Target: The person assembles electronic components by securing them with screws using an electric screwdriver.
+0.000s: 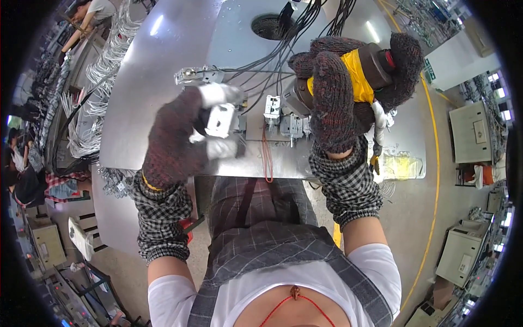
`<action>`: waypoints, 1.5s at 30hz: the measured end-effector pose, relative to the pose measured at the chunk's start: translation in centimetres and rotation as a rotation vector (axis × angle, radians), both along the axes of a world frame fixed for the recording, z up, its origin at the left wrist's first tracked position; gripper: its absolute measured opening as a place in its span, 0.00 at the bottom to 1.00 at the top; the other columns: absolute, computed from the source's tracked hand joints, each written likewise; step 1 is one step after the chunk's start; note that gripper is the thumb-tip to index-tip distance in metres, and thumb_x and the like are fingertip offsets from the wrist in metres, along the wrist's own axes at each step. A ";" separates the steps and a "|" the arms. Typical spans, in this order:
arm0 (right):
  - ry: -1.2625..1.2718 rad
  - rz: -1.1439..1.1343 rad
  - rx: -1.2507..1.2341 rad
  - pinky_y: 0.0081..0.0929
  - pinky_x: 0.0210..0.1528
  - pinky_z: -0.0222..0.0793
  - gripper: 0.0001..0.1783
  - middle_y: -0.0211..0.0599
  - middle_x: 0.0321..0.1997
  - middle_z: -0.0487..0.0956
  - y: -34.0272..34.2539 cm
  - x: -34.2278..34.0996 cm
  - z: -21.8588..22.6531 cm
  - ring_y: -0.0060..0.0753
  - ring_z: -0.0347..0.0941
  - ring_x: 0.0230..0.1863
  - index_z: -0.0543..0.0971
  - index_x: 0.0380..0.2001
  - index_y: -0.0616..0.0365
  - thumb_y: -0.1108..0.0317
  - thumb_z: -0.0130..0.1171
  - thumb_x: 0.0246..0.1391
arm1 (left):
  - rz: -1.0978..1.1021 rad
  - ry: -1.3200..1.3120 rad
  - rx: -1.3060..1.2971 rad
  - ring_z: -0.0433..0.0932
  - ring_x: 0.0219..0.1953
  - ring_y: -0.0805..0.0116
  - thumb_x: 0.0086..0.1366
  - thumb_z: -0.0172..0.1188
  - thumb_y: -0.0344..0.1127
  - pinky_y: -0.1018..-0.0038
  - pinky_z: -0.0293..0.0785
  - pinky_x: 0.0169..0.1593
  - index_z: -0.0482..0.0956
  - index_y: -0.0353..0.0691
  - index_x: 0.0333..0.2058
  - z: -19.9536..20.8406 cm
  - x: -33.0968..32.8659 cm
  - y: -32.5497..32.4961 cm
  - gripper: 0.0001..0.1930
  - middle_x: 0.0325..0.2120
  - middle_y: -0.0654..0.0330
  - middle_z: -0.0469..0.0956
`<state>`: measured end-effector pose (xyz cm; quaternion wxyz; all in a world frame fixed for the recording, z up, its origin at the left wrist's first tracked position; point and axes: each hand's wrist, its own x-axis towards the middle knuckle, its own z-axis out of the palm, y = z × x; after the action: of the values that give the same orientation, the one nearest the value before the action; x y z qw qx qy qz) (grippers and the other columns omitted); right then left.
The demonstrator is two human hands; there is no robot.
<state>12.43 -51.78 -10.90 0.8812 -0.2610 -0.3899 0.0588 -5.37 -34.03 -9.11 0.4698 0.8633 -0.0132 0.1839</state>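
Note:
My left hand (173, 131), in a dark knitted glove with white-wrapped fingertips, is slightly blurred. Its thumb and fingers close on a white rectangular metal housing (220, 121) with small openings. My right hand (333, 103), gloved alike, wraps round a dark power tool (357, 76) bound with yellow tape. The tool's dark front end (298, 98) points left, toward the small fixtures on the bench. Between the hands a similar white housing (272, 107) stands at a metal fixture (293, 126). Whether the tool touches anything is hidden.
Black cables (289, 52) run across the metal bench (136, 120) near a round hole (268, 26). A reddish cord (267, 155) hangs over the front edge. White wire bundles (109, 71) lie left. A clear tray (403, 164) with yellow contents sits right. Another person (92, 19) works far left.

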 end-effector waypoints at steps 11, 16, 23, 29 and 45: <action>-0.299 -0.533 -0.087 0.39 0.40 0.80 0.28 0.47 0.39 0.81 0.1 0.6 1.9 0.41 0.81 0.31 0.65 0.59 0.57 0.60 0.60 0.60 | 0.043 0.096 -0.052 0.82 0.35 0.66 0.46 0.77 0.44 0.70 0.78 0.39 0.77 0.44 0.51 -4.6 5.6 -5.0 0.33 0.34 0.58 0.81; -0.305 -0.521 -0.048 0.41 0.40 0.82 0.31 0.49 0.40 0.80 -0.1 1.0 1.3 0.42 0.81 0.33 0.61 0.62 0.55 0.63 0.61 0.59 | 0.136 0.134 -0.003 0.83 0.37 0.68 0.47 0.76 0.44 0.70 0.79 0.42 0.76 0.40 0.52 -5.1 5.0 -2.4 0.33 0.35 0.55 0.83; -0.333 -0.464 0.022 0.44 0.39 0.83 0.36 0.52 0.42 0.79 0.5 0.9 1.0 0.43 0.81 0.35 0.56 0.65 0.53 0.68 0.62 0.58 | 0.139 0.185 0.255 0.84 0.36 0.63 0.47 0.76 0.46 0.68 0.79 0.39 0.76 0.41 0.51 -4.6 5.4 -2.5 0.33 0.35 0.57 0.83; -0.356 -0.425 0.055 0.47 0.38 0.84 0.41 0.55 0.43 0.78 0.9 1.0 0.4 0.44 0.82 0.37 0.53 0.68 0.52 0.72 0.63 0.57 | 0.150 0.154 0.214 0.84 0.36 0.59 0.45 0.76 0.51 0.66 0.78 0.38 0.76 0.40 0.50 -5.2 5.8 -2.7 0.35 0.33 0.55 0.83; -0.366 -0.549 -0.062 0.46 0.35 0.84 0.43 0.54 0.43 0.79 2.2 0.8 0.3 0.42 0.82 0.35 0.52 0.68 0.50 0.78 0.63 0.54 | 0.090 0.228 -0.016 0.83 0.38 0.62 0.46 0.76 0.46 0.65 0.78 0.43 0.76 0.42 0.53 -5.1 5.8 -2.9 0.35 0.37 0.53 0.83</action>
<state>13.27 -49.57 -10.61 0.7712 -0.3891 -0.4547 -0.2171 0.43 -36.98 -14.23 0.4665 0.8745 0.0805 0.1055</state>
